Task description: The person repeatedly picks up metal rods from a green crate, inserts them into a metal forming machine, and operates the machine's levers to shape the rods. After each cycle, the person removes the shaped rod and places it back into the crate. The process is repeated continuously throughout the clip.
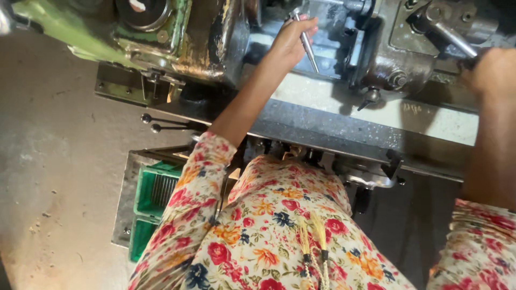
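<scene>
left hand (290,40): curled tight around a slim metal lever (307,43) high on the lathe (322,80)
right hand (492,70): at the frame's right edge, wrapped over the end of a steel handle (454,38) on the carriage
lever: slanting down, against the machine's dark body
below: green crate (156,188) on the floor, beside the floral sleeve

left hand (290,40) raised, fingers curled shut, right hand (492,72) extended, apparently clenched, partly blurred
</scene>
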